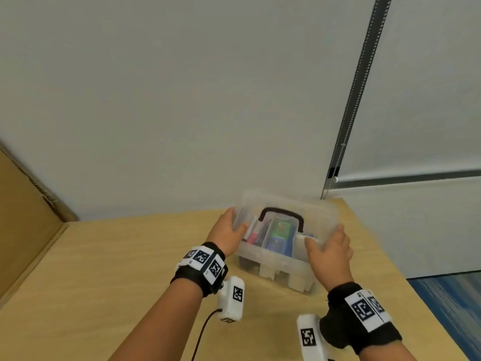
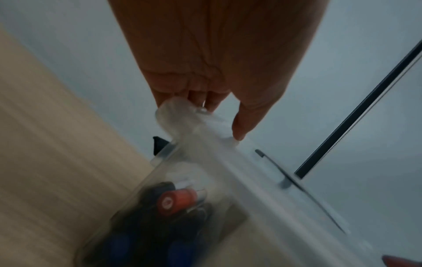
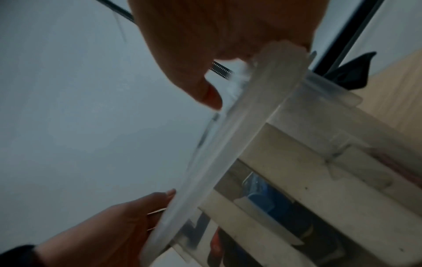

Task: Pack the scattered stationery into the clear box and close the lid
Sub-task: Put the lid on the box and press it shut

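Note:
The clear box (image 1: 276, 269) stands on the wooden table (image 1: 117, 269) near its far edge. Inside lie a red marker (image 1: 252, 238) and green and blue items (image 1: 278, 235). The clear lid (image 1: 320, 212) with its black handle (image 1: 282, 213) hangs slightly tilted over the opening, blurred. My left hand (image 1: 229, 230) grips the lid's left edge and my right hand (image 1: 329, 248) grips its right edge. The left wrist view shows the left hand (image 2: 214, 117) pinching the lid's corner (image 2: 175, 112), with a red marker cap (image 2: 175, 201) below. In the right wrist view the right hand (image 3: 246, 72) clamps the lid's rim (image 3: 228, 144).
A white wall (image 1: 182, 100) rises right behind the box. A cardboard panel (image 1: 23, 217) leans at the left of the table. The table's right edge (image 1: 406, 277) drops to a blue floor (image 1: 453, 303). A window blind chain (image 1: 359, 74) hangs at the back right.

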Available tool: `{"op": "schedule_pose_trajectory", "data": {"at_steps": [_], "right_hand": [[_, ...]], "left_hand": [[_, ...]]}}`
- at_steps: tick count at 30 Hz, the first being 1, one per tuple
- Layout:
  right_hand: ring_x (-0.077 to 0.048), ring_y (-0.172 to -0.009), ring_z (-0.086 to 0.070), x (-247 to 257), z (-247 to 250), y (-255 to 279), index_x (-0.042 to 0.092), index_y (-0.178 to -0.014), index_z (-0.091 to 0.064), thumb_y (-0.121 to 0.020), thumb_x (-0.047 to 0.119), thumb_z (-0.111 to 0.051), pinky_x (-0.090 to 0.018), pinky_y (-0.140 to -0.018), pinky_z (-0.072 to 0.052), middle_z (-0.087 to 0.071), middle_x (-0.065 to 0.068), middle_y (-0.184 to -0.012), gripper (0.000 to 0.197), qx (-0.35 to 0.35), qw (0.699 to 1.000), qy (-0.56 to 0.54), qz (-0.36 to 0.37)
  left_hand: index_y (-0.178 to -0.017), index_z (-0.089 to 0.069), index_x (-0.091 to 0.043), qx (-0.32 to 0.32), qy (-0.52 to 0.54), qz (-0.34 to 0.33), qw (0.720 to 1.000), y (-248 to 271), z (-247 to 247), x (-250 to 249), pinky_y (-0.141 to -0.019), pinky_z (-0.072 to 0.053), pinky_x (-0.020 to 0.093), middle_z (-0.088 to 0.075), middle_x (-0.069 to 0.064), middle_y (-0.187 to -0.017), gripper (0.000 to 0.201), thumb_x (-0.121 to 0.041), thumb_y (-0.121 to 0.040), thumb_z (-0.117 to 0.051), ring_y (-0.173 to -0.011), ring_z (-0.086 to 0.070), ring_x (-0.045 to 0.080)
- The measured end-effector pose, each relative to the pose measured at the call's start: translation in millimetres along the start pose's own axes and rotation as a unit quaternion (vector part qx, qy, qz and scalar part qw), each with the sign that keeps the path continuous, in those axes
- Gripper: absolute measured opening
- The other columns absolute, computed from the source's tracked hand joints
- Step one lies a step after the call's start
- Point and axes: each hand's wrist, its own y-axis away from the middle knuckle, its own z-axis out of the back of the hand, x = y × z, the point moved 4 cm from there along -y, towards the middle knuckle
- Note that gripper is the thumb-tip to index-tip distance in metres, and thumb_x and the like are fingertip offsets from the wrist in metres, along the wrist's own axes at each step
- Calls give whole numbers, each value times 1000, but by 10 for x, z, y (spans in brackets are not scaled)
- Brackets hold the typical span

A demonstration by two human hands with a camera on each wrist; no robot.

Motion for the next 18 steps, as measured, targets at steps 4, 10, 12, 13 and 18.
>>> {"op": "schedule_pose_trajectory", "data": {"at_steps": [4,10,12,13,18], "right_hand": [[-41,-134,-27,15,-109,-84,7,-150,-3,-88,40,-58,-47,-108,-31,-15,-16,-152,90,30,998,44,-15],[-31,-121,-48,93,-143,-293,15,-147,-23,-92,47,-48,-39,-93,-45,-27,-8,-147,68,40,990,127,48],[-29,-119,-52,137,-168,-369,15,-148,-25,-96,41,-43,-37,-93,-44,-28,-6,-146,61,62,987,134,68],[-28,-118,-52,156,-182,-413,15,-148,-26,-98,36,-41,-36,-93,-44,-29,-7,-146,56,69,987,125,77],[-31,-116,-53,225,-280,-633,22,-144,-34,-100,16,-37,-36,-97,-42,-36,-12,-144,45,91,990,79,75]], "left_hand": [[-140,-37,-13,20,-6,17,1000,-83,-55,94,-101,-37,30,-48,5,-142,51,-33,-95,-50,-127,-48,23],[-136,-35,-22,-18,28,60,998,37,15,398,-88,-50,37,-60,3,-117,63,-50,-85,-59,-101,-61,22],[-137,-33,-23,-33,38,61,997,128,35,460,-86,-51,37,-60,3,-115,68,-52,-83,-60,-99,-61,21],[-138,-31,-23,-40,44,62,996,171,37,481,-85,-51,37,-60,4,-115,69,-53,-83,-60,-99,-62,21],[-141,-26,-22,-51,77,72,993,202,36,522,-91,-51,41,-61,5,-122,72,-52,-84,-58,-103,-62,22]]}}
